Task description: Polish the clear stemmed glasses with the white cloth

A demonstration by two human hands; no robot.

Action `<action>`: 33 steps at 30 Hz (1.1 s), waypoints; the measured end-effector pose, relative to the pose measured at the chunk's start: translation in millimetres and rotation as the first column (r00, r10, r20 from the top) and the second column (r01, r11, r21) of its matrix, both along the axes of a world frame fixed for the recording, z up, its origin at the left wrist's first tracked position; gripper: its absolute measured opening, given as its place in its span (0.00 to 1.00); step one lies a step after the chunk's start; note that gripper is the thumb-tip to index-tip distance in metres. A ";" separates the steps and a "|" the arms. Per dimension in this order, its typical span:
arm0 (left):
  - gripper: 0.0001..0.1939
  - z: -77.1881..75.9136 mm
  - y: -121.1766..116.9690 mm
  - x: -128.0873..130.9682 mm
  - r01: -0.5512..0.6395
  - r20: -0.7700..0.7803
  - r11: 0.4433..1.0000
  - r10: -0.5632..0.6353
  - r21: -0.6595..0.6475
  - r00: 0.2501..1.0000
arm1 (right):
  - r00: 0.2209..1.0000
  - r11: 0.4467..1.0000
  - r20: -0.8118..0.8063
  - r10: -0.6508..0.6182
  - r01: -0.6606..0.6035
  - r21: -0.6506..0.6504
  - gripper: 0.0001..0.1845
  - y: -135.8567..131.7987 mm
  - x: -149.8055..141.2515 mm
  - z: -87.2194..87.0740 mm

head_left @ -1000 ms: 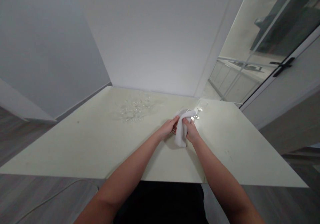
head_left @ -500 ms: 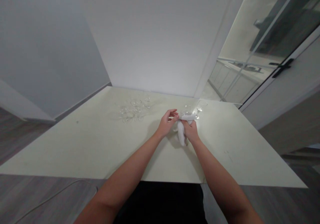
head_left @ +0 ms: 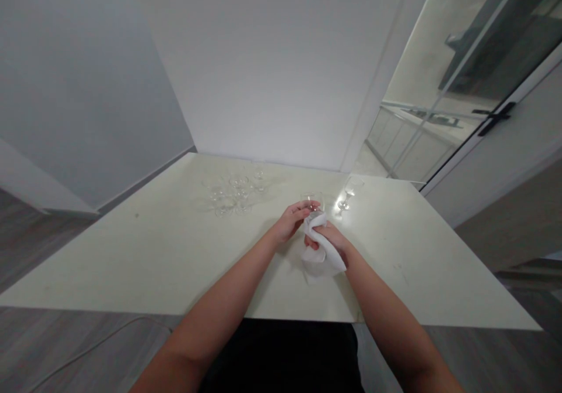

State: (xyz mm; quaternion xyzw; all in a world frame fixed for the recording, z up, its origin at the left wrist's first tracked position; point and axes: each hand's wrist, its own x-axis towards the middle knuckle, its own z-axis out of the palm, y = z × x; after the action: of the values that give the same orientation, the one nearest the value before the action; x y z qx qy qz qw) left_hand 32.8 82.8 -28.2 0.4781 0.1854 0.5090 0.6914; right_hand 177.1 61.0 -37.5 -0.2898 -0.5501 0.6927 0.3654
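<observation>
A clear stemmed glass (head_left: 312,200) is held upright over the middle of the cream table (head_left: 144,258). My left hand (head_left: 290,222) is curled round the glass from the left. My right hand (head_left: 328,239) is closed on a white cloth (head_left: 320,252), which is pressed against the lower part of the glass and hangs down toward the table. The stem and foot of the held glass are hidden by the cloth and my fingers.
Several clear stemmed glasses (head_left: 230,192) stand grouped at the back left of the table. One more glass (head_left: 350,191) stands alone at the back right. A white wall rises behind the table; a glass partition and a door with a black handle (head_left: 494,116) lie to the right.
My right hand with the cloth has dropped from the glass's rim to its lower part. The cloth has spread out below. My left hand has closed on the glass, which now shows bare.
</observation>
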 end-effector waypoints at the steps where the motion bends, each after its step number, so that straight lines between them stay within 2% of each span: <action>1: 0.26 -0.4 0.6 1.5 -0.040 0.000 0.999 0.040 -0.004 0.999 | 0.997 0.997 0.024 -0.073 0.073 0.015 0.16 1.0 -1.7 -0.6; 4: 0.26 -1.6 4.0 6.9 -0.264 -0.031 0.964 0.264 -0.014 0.964 | 0.948 0.943 0.060 -0.312 0.301 0.142 0.12 7.5 -10.2 -4.0; 6: 0.26 -2.2 5.4 9.0 -0.364 -0.049 0.931 0.362 -0.029 0.931 | 0.933 0.917 0.038 -0.359 0.345 0.202 0.13 10.7 -15.0 -5.7; 7: 0.26 -2.2 5.4 9.1 -0.366 -0.050 0.930 0.364 -0.037 0.930 | 0.934 0.919 0.033 -0.355 0.342 0.198 0.14 11.1 -15.9 -5.9; 10: 0.26 -1.2 2.2 6.5 -0.225 0.003 0.974 0.225 -0.032 0.974 | 0.962 0.961 0.041 -0.269 0.265 0.084 0.15 6.2 -12.1 -4.2; 12: 0.28 0.1 -1.4 4.1 -0.087 0.063 0.996 0.087 -0.004 0.994 | 0.992 0.992 0.003 -0.122 0.122 0.007 0.15 0.1 -5.9 -2.4; 14: 0.30 1.6 -4.5 2.6 0.018 0.101 1.000 -0.020 0.022 0.995 | 0.995 0.999 -0.091 0.043 -0.045 -0.022 0.18 -4.8 0.0 -1.5; 16: 0.31 2.8 -6.3 2.5 0.059 0.102 0.998 -0.062 0.034 0.993 | 0.974 0.990 -0.180 0.135 -0.141 -0.023 0.20 -6.1 3.3 -1.5; 18: 0.30 3.3 -6.2 3.7 0.032 0.083 0.999 -0.034 0.032 0.996 | 0.966 0.984 -0.203 0.161 -0.174 -0.045 0.22 -2.6 3.3 -2.0; 20: 0.28 2.8 -4.5 5.4 -0.043 0.058 0.999 0.042 0.018 0.997 | 0.982 0.985 -0.163 0.095 -0.117 -0.129 0.27 4.7 1.2 -2.6; 22: 0.26 1.5 -1.7 6.7 -0.149 0.061 0.989 0.149 -0.004 0.987 | 0.994 0.971 -0.107 -0.035 0.009 -0.237 0.29 13.0 -1.4 -3.3; 25: 0.26 -0.2 2.8 5.9 -0.295 0.123 0.955 0.295 -0.015 0.948 | 0.976 0.937 -0.078 -0.203 0.170 -0.305 0.22 20.7 -4.1 -4.4; 29: 0.27 0.2 7.8 0.1 -0.396 0.129 0.918 0.390 0.023 0.911 | 0.955 0.892 -0.055 -0.292 0.251 -0.375 0.19 18.6 -7.0 -3.3; 33: 0.27 -1.2 15.2 -5.6 -0.433 0.118 0.902 0.428 0.011 0.896 | 0.950 0.867 -0.026 -0.311 0.273 -0.418 0.17 13.8 -9.6 -1.2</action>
State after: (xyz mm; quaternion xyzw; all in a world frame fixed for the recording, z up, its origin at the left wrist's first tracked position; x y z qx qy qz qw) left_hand 27.2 98.0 -29.4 0.4084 0.2379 0.6787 0.5621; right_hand 167.5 74.8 -38.7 -0.4072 -0.3252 0.7417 0.4224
